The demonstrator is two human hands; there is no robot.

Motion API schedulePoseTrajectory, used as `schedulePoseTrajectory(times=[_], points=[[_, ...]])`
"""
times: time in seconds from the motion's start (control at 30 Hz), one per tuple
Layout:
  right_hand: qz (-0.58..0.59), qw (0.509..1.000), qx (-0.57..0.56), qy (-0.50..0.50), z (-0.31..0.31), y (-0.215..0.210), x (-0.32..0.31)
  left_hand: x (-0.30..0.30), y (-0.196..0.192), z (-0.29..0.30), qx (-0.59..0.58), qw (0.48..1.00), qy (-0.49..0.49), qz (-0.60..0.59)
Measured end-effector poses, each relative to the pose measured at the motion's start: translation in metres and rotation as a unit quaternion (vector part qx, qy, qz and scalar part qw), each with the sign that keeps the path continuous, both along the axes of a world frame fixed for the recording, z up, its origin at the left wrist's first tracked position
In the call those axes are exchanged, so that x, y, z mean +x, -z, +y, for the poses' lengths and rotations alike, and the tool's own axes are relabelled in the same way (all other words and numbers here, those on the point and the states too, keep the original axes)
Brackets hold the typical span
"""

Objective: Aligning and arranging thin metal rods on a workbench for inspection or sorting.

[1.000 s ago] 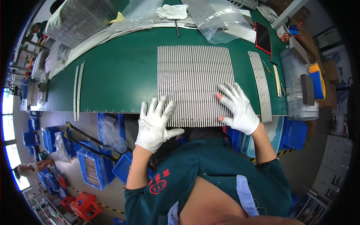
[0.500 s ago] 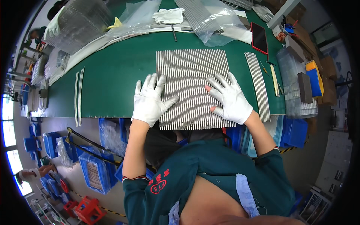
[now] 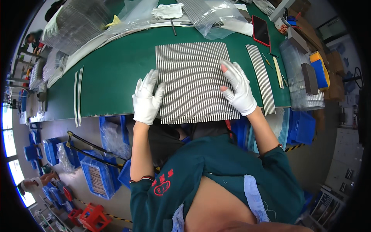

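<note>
Many thin silvery metal rods lie side by side as one square layer at the front of the green table. Along its left side rests my left hand in a white glove, fingers stretched out and the thumb over the outer rods. On the opposite side, my right hand, also gloved, has straight fingers along the right border; bare thumb and finger tips poke out of its glove. Neither hand is closed round a rod. Right of that hand lies a narrow strip of similar rods. A few loose rods lie far left.
Behind are a white glove, a dark rod, clear plastic bags and a red-edged phone. At right stand a cream-handled tool and clear trays bearing grey blocks. Blue crates stand on the floor.
Both hands have shifted from on top of the rods toward the layer's left and right sides, and their fingers have drawn closer together. The whole view has shifted slightly.
</note>
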State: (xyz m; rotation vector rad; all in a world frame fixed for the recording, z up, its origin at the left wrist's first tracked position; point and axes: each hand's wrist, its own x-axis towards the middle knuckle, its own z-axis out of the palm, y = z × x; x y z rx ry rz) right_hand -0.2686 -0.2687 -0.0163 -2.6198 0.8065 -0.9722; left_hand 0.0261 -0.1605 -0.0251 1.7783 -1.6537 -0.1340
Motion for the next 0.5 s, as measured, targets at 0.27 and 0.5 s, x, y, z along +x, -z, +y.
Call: schedulePoseTrajectory(times=[0.27, 0.5], points=[[0.015, 0.997, 0.015, 0.07, 0.03, 0.001, -0.032, -0.004, -0.008, 0.051, 0.067, 0.997, 0.03, -0.016], [0.053, 0.989, 0.019, 0.138, 0.022, 0.007, -0.021, -0.029, 0.001, 0.067, 0.117, 0.976, 0.065, -0.17]])
